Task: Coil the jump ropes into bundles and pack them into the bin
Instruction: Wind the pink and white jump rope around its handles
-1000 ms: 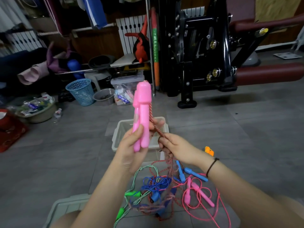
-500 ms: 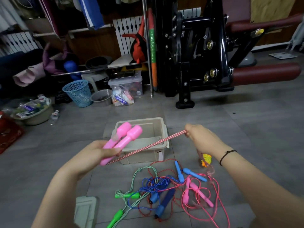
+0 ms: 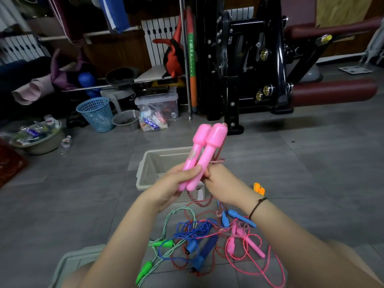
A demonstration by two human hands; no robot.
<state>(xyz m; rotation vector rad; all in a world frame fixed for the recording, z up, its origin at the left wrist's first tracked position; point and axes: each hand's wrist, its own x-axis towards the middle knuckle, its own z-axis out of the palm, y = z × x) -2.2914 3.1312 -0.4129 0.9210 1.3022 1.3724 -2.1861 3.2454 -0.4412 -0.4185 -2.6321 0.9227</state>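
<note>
My left hand (image 3: pixel 174 183) grips two pink jump-rope handles (image 3: pixel 204 150) side by side, pointing up. Their red-and-white braided rope (image 3: pixel 218 156) loops around the handles and hangs down behind my right hand (image 3: pixel 223 186), which pinches the rope right beside the handles. Beyond my hands the grey plastic bin (image 3: pixel 145 169) stands on the floor, its inside partly hidden. Below lies a tangle of ropes: a green-handled rope (image 3: pixel 164 244), a dark blue rope (image 3: pixel 199 246), a light blue-handled rope (image 3: pixel 239 218) and a thin pink rope (image 3: pixel 247 244).
A grey bin lid (image 3: pixel 72 265) lies at my lower left. An orange object (image 3: pixel 259 189) sits right of the bin. A black exercise machine (image 3: pixel 249 65) stands behind. A blue basket (image 3: pixel 96 114), bowls and a clear box (image 3: pixel 160 107) line the back left.
The handles went from tilted low at the left back to upright over the bin. My right hand, which held the rope stretched out to the right, came back against the handles, laying rope around them.
</note>
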